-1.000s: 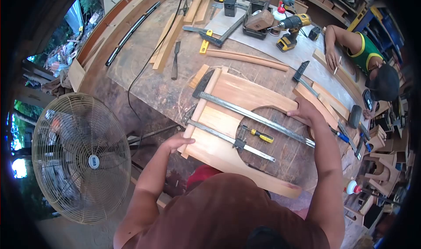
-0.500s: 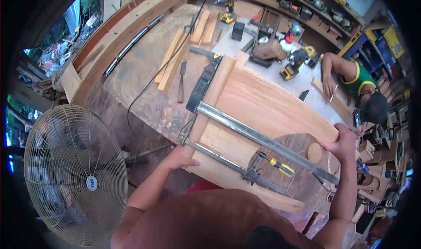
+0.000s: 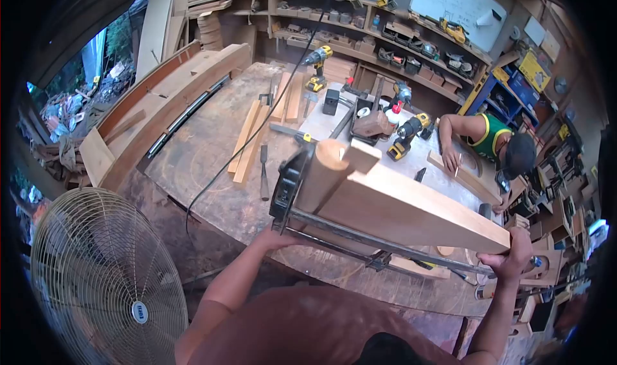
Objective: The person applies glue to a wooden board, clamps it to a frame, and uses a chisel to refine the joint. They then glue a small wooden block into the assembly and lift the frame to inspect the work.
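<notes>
The pale, tapered wooden panel is gripped, tilted over the brown wooden table, by the right hand; the left hand's grip cannot be told. A brown wooden block is seated in a black tray.

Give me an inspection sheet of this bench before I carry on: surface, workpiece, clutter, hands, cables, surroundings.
Surface: tabletop worn and stained.
Job's things: wooden panel held tilted up; round post at one end, with a black clamp head beside it.
Clutter: chisel, wood strips and drill lie or stand on the table.
Hands: right hand grips the panel's far end from the post; left hand is at the post end, fingers mostly hidden.
Cables: black cord crosses the view over the table; cannot tell where it touches.
Surroundings: fan left of the table; co-worker's hand across it; whiteboard on the wall.
</notes>
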`<state>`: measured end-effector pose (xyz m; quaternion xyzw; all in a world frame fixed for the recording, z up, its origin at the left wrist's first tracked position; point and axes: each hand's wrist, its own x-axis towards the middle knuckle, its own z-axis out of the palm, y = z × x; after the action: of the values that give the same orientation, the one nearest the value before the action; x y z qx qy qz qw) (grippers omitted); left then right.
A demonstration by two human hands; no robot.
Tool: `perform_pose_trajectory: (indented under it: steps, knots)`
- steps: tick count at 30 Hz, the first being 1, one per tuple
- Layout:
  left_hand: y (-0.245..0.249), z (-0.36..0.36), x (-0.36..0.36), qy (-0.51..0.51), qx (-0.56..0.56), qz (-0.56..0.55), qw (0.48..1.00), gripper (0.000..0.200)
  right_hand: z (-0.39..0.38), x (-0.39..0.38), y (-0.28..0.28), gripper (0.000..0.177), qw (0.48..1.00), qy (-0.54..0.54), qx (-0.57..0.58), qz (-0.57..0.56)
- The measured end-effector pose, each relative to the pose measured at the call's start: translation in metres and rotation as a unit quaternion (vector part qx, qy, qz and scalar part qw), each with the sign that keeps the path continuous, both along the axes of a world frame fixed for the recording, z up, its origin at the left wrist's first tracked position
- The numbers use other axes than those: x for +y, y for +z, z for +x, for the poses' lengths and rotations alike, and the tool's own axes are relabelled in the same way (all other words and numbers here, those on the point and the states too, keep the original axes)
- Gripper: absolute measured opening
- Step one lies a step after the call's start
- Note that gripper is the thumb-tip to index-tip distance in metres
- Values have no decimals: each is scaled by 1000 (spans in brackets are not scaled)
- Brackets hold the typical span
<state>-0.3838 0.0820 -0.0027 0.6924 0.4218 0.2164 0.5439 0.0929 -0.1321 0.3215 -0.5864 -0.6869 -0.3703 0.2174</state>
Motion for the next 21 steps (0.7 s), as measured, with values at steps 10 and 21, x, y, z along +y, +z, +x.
perform_pose_trajectory:
  steps: [10,21]
  knots:
    - [30,11,3,-134,97,32,986,50,2,-34,-52,92,999,-32,28,-28]
    - [10,38,29,-110,101,-44,988,50,-12,-38,-53,76,999,-15,-16,-27]
